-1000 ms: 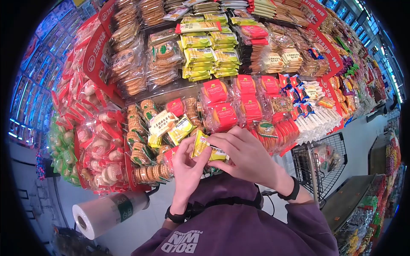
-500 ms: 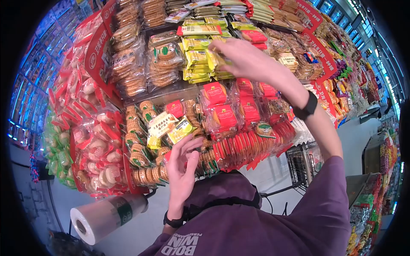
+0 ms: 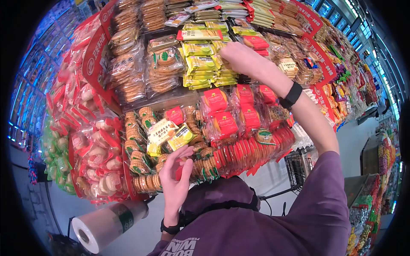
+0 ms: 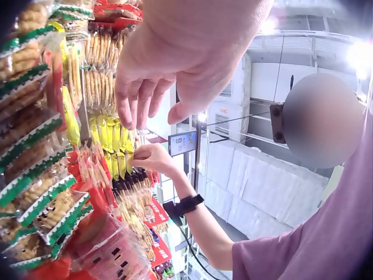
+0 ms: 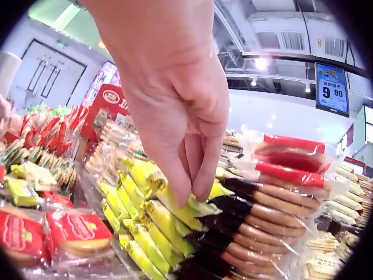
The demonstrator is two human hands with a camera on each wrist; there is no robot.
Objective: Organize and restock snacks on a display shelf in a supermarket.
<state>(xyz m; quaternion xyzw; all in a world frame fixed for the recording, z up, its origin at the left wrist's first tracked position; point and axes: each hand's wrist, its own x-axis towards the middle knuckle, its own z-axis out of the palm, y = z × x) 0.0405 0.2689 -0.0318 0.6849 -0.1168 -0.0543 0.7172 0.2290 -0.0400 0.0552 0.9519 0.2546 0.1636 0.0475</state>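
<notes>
My right hand [image 3: 242, 57] reaches to the back tier, over the right column of a stack of yellow snack packets [image 3: 200, 63]. In the right wrist view its thumb and fingertips pinch the end of a yellow packet [image 5: 175, 205] on top of that stack. Dark-ended wrapped biscuits [image 5: 280, 219] stand close beside it. My left hand [image 3: 174, 181] hovers at the front edge of the lower tier with relaxed fingers and holds nothing. Near it lie a cream-coloured packet [image 3: 162, 131] and another yellow packet [image 3: 181, 137], both on top of wrapped round biscuits [image 3: 136, 149].
Red-labelled cookie packs [image 3: 224, 123] fill the middle of the lower tier. A plastic bag roll [image 3: 106, 222] sits low on the left. A wire cart [image 3: 297, 166] stands at the right, and red sign boards [image 3: 95, 59] edge the display.
My right hand left the front, carrying a yellow packet up to the back stack, where it now sits lower on the right column. The left hand let go of the packet and stayed near the front.
</notes>
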